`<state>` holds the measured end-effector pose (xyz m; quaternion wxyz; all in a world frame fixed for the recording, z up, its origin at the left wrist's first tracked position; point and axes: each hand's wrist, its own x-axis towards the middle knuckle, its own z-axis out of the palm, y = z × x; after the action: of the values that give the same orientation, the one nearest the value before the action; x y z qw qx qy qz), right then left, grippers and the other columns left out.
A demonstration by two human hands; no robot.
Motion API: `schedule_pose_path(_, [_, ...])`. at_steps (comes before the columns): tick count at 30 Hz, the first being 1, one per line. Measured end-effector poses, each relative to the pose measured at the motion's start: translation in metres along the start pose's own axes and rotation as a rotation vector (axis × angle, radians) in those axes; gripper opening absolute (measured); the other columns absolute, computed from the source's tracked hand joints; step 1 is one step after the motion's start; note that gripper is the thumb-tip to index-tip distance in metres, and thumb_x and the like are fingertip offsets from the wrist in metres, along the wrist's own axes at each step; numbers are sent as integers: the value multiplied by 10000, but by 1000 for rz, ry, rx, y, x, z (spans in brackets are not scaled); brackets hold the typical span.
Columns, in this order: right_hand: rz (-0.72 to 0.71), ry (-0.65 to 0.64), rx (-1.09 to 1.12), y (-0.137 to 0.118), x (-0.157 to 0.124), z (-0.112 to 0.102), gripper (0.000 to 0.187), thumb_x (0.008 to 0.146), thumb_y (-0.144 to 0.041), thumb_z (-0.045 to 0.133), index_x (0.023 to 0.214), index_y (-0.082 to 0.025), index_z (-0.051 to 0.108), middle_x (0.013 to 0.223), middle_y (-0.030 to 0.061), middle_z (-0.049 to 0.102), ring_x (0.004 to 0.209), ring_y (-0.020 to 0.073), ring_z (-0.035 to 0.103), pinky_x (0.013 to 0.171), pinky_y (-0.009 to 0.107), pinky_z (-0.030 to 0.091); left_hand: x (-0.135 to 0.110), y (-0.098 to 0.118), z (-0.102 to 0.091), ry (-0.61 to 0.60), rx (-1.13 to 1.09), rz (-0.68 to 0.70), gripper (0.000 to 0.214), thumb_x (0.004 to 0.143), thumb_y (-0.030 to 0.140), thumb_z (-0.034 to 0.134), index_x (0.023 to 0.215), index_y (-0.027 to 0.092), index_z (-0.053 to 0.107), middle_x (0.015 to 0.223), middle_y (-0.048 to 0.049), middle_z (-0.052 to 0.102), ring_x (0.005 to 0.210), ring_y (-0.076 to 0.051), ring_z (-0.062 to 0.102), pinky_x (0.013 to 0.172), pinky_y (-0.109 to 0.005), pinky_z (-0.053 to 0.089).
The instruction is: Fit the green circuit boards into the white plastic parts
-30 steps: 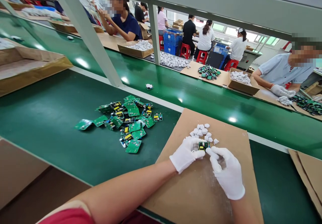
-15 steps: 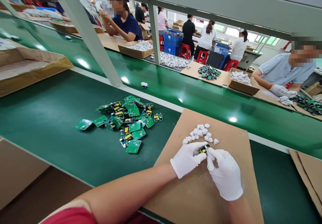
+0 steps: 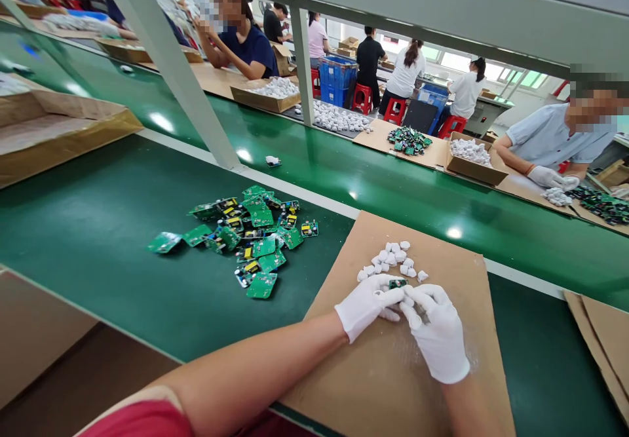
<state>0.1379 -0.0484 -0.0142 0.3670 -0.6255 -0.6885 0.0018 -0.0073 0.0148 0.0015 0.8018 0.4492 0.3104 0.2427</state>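
Note:
My left hand (image 3: 368, 301), in a white glove, grips a small green circuit board (image 3: 397, 284) between thumb and fingers. My right hand (image 3: 437, 332), gloved too, is closed at the board's right end, its fingertips meeting those of the left. Whether a small white part is also between the right fingers I cannot tell. Just beyond the hands, several small white pieces (image 3: 392, 257) lie loosely on a brown cardboard sheet (image 3: 383, 371). To the left, a heap of green circuit boards (image 3: 263, 247) with yellow and black components is spread on the dark green worktop (image 3: 122, 208).
Past a pale strip runs a shiny green conveyor belt (image 3: 383, 191) with a white-topped piece (image 3: 273, 161) on it. A slanted metal post (image 3: 171, 63) rises at the worktop's far edge. A cardboard tray (image 3: 113, 129) stands at left. Co-workers sit across the belt.
The board between my hands has tilted, so its yellow component no longer shows. My right hand has shifted slightly up and left. The white-topped piece on the belt has moved left.

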Motion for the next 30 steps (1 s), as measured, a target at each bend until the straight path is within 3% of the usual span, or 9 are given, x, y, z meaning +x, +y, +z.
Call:
schedule_pose_path(4, [-54,26,-98,-1,-4,7,296,740,-126,525,967,-251,669,941,66,578,744,172,590,603,293,505,4,-9,5,-5,124,115,200,682,301,624,676,119,540,584,-19,580,492,-84,522,460,-183,405])
schedule_pose_path(6, [-63,35,-87,-4,-4,8,324,713,-109,526,970,-243,672,998,77,571,770,185,593,633,320,520,5,-12,6,40,126,124,183,661,275,631,679,131,519,559,5,554,446,-69,483,412,-172,374])
schedule_pose_path(9, [-51,11,31,-6,1,3,325,717,-159,589,1025,-247,646,1179,89,524,950,232,575,805,399,513,4,-7,6,45,103,78,200,679,302,619,729,137,519,548,16,540,433,-71,490,396,-167,369])
schedule_pose_path(12, [21,-25,194,-6,7,-3,494,750,-247,617,1230,-248,503,1317,96,448,1154,270,481,924,450,461,1,1,6,12,118,93,269,713,383,601,678,126,533,546,10,514,436,-58,469,389,-157,369])
schedule_pose_path(15, [126,-46,319,-4,9,-4,575,782,-298,597,1317,-243,394,1286,104,491,1142,259,502,859,422,508,-1,5,5,1,125,109,332,702,444,611,693,115,566,612,-29,566,479,-69,487,389,-156,386])
schedule_pose_path(21, [229,-80,368,-5,6,0,449,805,-349,587,1228,-226,504,1261,109,532,1115,263,525,838,413,524,-3,3,5,-71,5,62,383,743,489,554,827,116,578,706,-75,607,605,-127,571,449,-183,453])
schedule_pose_path(26, [89,-31,320,-2,4,-4,454,797,-286,599,1240,-264,499,1241,93,532,1127,260,513,881,436,495,0,1,3,-67,-58,83,365,725,487,595,771,126,568,725,-44,562,575,-95,533,467,-185,461])
schedule_pose_path(30, [-83,70,185,-3,3,-1,292,771,-171,595,1032,-288,648,1180,81,554,1068,244,545,859,421,494,0,-3,2,-118,-109,55,405,770,512,533,899,131,584,708,-50,589,604,-124,599,504,-198,468])
